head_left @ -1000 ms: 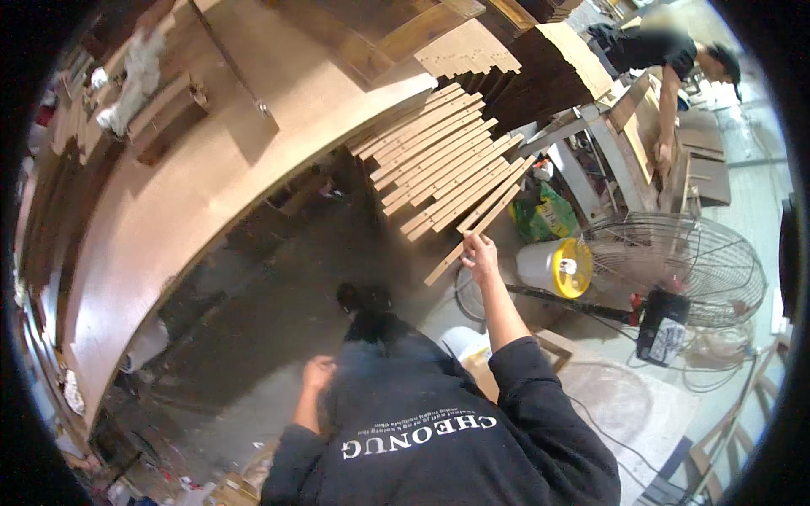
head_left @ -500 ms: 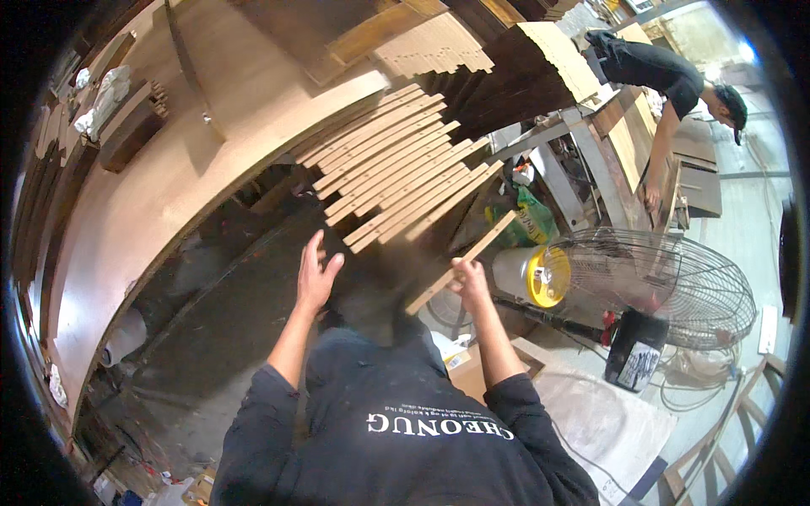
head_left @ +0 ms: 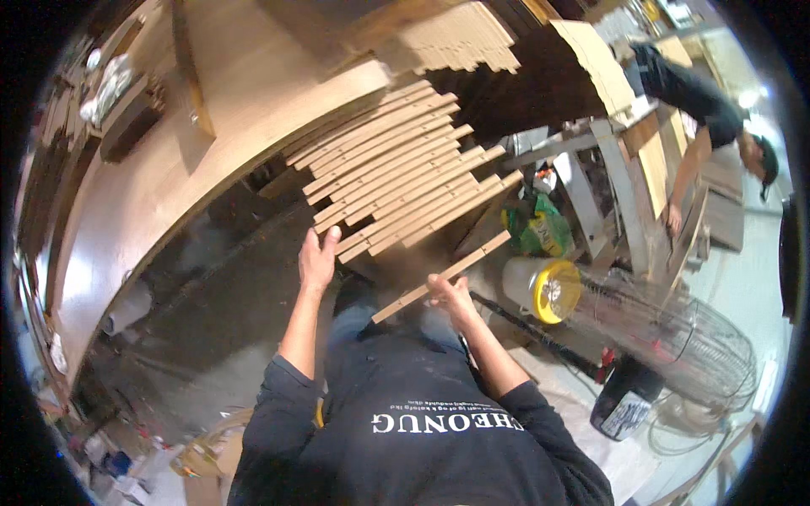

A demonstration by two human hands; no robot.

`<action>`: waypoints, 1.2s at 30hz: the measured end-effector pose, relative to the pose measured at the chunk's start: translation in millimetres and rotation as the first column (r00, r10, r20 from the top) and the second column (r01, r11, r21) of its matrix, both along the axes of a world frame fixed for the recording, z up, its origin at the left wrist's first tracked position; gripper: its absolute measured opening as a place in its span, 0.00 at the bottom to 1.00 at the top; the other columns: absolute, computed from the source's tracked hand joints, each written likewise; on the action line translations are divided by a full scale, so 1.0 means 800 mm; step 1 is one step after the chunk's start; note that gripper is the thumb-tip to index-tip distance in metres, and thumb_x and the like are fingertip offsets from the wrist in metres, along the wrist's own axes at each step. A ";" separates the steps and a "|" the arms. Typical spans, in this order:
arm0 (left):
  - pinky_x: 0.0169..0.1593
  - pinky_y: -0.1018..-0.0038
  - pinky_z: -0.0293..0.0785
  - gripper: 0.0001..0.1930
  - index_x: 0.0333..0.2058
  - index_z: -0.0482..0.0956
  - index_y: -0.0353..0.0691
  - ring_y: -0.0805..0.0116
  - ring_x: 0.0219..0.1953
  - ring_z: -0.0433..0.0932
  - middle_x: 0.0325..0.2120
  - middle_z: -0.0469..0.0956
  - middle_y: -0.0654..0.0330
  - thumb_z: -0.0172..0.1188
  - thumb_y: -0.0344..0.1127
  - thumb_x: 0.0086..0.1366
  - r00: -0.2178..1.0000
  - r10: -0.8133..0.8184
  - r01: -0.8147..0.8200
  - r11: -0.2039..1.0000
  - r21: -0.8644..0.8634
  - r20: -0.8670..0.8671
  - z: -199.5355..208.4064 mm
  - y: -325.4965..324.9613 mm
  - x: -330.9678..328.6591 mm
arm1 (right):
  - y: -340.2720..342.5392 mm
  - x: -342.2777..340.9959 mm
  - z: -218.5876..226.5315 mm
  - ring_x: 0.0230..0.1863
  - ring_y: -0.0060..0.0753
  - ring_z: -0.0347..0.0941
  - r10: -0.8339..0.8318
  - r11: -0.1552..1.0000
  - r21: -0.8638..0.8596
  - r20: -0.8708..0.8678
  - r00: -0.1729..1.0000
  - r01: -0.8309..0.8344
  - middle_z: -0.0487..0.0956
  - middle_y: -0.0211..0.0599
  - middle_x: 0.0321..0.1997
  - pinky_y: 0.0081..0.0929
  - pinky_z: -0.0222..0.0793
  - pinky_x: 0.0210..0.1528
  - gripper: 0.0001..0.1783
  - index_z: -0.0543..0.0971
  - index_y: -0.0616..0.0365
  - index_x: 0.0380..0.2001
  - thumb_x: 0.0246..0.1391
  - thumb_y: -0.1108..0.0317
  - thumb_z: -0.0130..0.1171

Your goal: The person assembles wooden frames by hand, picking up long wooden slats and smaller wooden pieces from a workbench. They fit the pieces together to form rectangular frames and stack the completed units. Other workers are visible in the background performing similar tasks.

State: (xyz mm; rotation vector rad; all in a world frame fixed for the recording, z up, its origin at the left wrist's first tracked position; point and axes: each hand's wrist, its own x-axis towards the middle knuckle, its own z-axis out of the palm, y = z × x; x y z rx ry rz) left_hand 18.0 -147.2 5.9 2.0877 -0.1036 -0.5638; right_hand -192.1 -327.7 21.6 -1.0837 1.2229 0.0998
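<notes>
My right hand [head_left: 451, 297] grips a short, pale wooden strip [head_left: 402, 302] around its middle. This strip has small dark marks along it and slants up to the right, apart from the others. At the left end of a row of similar wooden strips [head_left: 396, 181], my left hand [head_left: 318, 261] has its thumb and fingers about the end of one strip. The row lies side by side in front of me with staggered ends, several strips deep. My fingertips under that end are partly hidden.
A large curved wooden panel [head_left: 245, 126] runs along the left. Stacked pale boards [head_left: 460, 38] stand beyond the strips. To the right are a yellow-rimmed bucket [head_left: 557, 291], a wire-caged fan [head_left: 683, 341] and a green bag [head_left: 540, 228]. Another person [head_left: 704, 97] bends over boards farther right.
My left hand has moved up to the ends of the strips, from open beside them to closing on one. My right hand has lowered the loose strip and drawn it left.
</notes>
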 end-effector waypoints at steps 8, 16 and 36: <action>0.59 0.65 0.60 0.42 0.58 0.56 0.31 0.51 0.59 0.61 0.57 0.60 0.43 0.53 0.60 0.57 0.979 -0.203 0.202 0.979 0.020 0.037 0.012 -0.002 0.003 | -0.015 0.013 0.009 0.39 0.32 0.70 -0.099 0.976 0.205 0.124 0.987 0.073 0.72 0.30 0.38 0.30 0.69 0.36 0.17 0.67 0.49 0.41 0.51 0.56 0.57; 0.61 0.66 0.55 0.42 0.61 0.50 0.30 0.53 0.62 0.56 0.59 0.57 0.43 0.50 0.59 0.60 0.997 -0.023 0.018 0.998 -0.061 -0.073 0.016 -0.014 -0.003 | -0.072 0.082 -0.029 0.35 0.29 0.67 -0.228 0.946 0.263 0.121 0.966 0.190 0.67 0.33 0.41 0.29 0.67 0.33 0.29 0.62 0.53 0.47 0.46 0.56 0.63; 0.56 0.64 0.63 0.29 0.54 0.64 0.38 0.53 0.54 0.67 0.50 0.69 0.48 0.51 0.53 0.61 0.979 -0.185 0.186 0.982 0.012 -0.089 -0.003 -0.007 0.019 | -0.075 0.064 -0.018 0.31 0.28 0.65 -0.325 0.932 0.175 0.016 0.946 0.317 0.63 0.18 0.25 0.42 0.65 0.40 0.23 0.66 0.38 0.40 0.50 0.36 0.50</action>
